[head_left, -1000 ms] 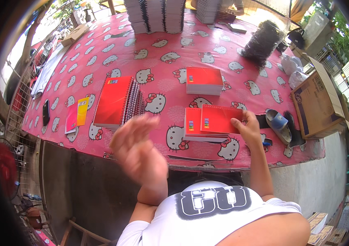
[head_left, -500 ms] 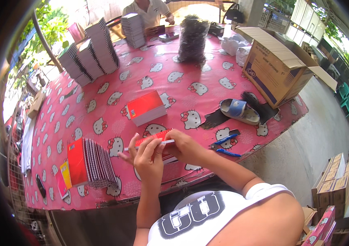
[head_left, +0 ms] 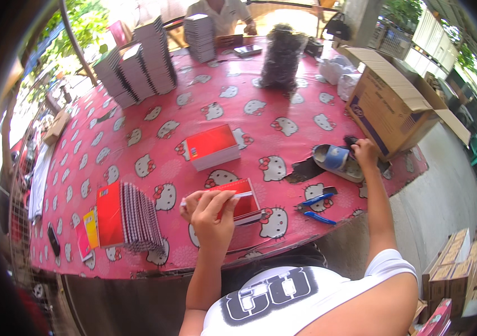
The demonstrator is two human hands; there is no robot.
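Observation:
My left hand (head_left: 214,213) is closed on a red-covered notebook (head_left: 239,187), held low over more red notebooks (head_left: 246,210) near the table's front edge. Stretched out to the right, my right hand (head_left: 366,153) has its fingertips pinched at a small dark bundle (head_left: 350,140), which looks like black binding coils, beside a blue-and-grey slipper (head_left: 336,159). Whatever those fingers hold is too small to make out. A short stack of red notebooks (head_left: 211,147) lies just beyond my left hand. To its left leans a row of spiral-bound red notebooks (head_left: 116,215).
Blue-handled cutters (head_left: 318,208) lie right of the notebooks. An open cardboard box (head_left: 387,106) stands at the right edge. Tall notebook stacks (head_left: 152,59) and a clear bag of black coils (head_left: 283,59) stand at the back. Across the table sits another person (head_left: 221,17).
My right hand has left the notebook and reached right to the dark bundle by the slipper. My left hand still holds the notebook. The view has shifted slightly.

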